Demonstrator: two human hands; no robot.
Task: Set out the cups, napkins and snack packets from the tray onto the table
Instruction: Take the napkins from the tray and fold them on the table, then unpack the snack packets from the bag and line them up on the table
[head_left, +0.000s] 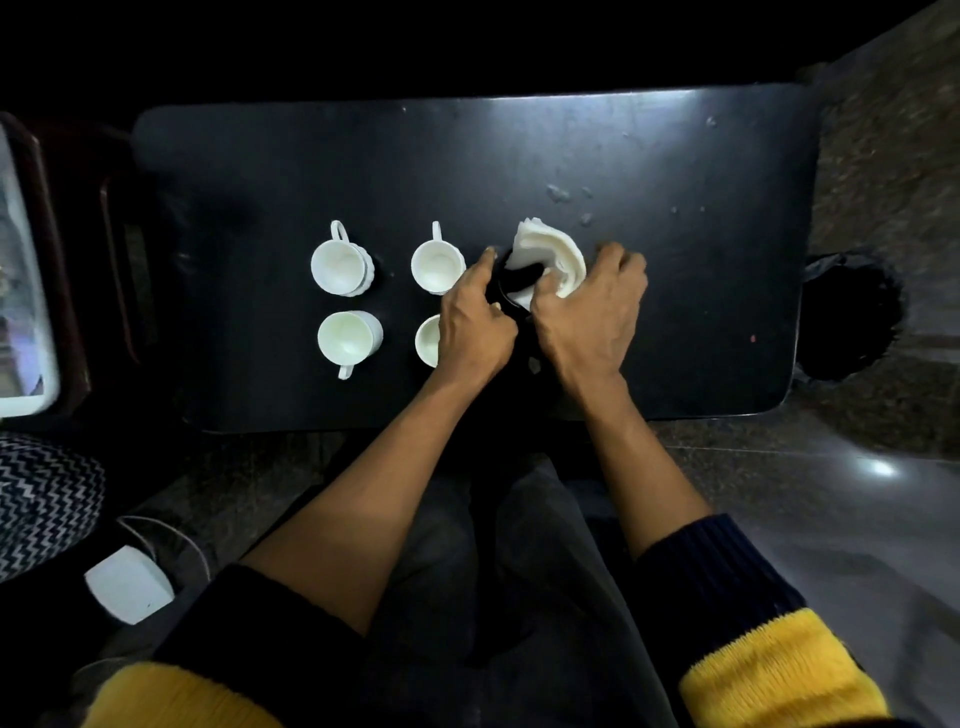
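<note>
Your hands (535, 317) meet at the table's (675, 156) centre: left (475, 322) curled around a dark holder (514, 286), right (592, 317) gripping napkins (550, 249). Four cups (340, 265) stand at nine o'clock.

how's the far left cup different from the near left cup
The far left cup has its handle pointing away from the person; the near left cup has its handle pointing toward them. The far left cup seems to be nested in a second cup, with another rim showing at its right edge; the near left cup looks single. Both are white, empty, upright and stand untouched on the black table.
</note>
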